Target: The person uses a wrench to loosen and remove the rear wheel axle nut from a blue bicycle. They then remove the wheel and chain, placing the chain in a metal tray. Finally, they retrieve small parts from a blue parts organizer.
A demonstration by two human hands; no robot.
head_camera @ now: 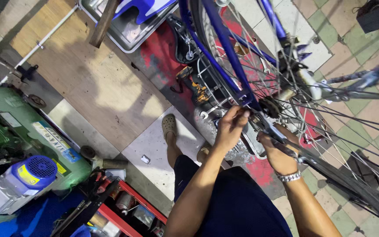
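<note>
Blue bicycle frame (pixel 224 52) hangs inverted while the left hand (pixel 231 127) pinches the rear axle nut (pixel 247 115) and the right hand (pixel 279 151) grips a wrench (pixel 281 147); steadying both prevents slipping.

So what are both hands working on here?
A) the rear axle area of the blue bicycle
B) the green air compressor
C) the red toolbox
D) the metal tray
A: the left hand and right hand both meet at the wheel hub of the blue bicycle.
</note>
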